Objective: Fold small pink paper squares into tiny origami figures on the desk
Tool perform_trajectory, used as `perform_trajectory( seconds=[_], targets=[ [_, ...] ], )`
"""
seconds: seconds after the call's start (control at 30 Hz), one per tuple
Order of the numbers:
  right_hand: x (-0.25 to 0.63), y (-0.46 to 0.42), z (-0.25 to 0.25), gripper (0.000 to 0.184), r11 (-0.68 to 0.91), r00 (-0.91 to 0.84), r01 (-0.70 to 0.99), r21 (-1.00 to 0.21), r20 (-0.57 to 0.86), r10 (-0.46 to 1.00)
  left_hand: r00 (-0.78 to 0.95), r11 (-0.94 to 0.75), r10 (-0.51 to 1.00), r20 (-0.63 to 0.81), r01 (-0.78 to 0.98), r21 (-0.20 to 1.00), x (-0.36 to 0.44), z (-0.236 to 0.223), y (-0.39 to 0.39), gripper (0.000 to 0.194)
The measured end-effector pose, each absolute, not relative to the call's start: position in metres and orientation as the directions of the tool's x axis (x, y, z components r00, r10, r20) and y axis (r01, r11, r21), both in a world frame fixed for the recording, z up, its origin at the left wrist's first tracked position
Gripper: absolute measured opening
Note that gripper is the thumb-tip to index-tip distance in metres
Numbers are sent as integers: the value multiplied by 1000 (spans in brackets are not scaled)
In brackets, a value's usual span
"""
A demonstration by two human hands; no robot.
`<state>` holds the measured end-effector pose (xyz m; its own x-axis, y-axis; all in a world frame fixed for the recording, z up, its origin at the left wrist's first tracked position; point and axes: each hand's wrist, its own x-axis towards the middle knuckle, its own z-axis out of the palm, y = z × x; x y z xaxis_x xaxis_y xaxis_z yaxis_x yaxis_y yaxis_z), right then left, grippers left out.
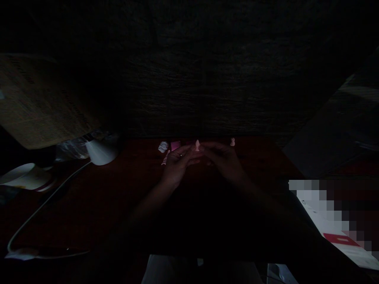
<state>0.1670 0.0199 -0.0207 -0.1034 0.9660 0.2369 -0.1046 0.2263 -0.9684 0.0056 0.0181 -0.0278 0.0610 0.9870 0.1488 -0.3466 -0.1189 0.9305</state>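
In dim light my left hand and my right hand meet over the far part of the table. Between their fingertips a small pale-pink lump stands up, pointed at its top. It looks like modelling clay, but the dark hides its detail. Both hands are closed, thumbs and fingers pinching around it. Just beyond my left hand lie a crumpled white piece, a pink square block and a pale pink strip, partly covered by the hand. A small pink figure-like piece stands behind my right hand.
A dark reddish table lies below, against a dark wall. On the left are a white lamp base with a cable, a white cup and a cardboard box. A white box sits at the right.
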Motion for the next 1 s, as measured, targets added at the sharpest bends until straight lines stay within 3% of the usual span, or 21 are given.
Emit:
perform_trajectory(
  seconds=[0.13,0.37,0.67,0.77,1.0],
  targets=[
    [166,19,-18,27,192,-123,-131,-973,208,970,23,-174,981,192,-331,928,6,-30,19,40],
    [165,17,-17,25,155,-133,-205,-966,184,974,123,-47,986,116,-460,887,4,-31,20,33],
    [168,21,-20,32,-21,-257,-322,-947,66,964,238,63,970,51,-447,892,-2,-23,19,36],
    [170,20,-18,35,-77,-315,-345,-935,39,948,289,62,955,72,-430,901,-3,-21,18,41],
    [170,20,-18,36,-163,-363,-330,-930,-34,931,311,4,942,125,-384,923,-6,-21,18,31]
  ],
)
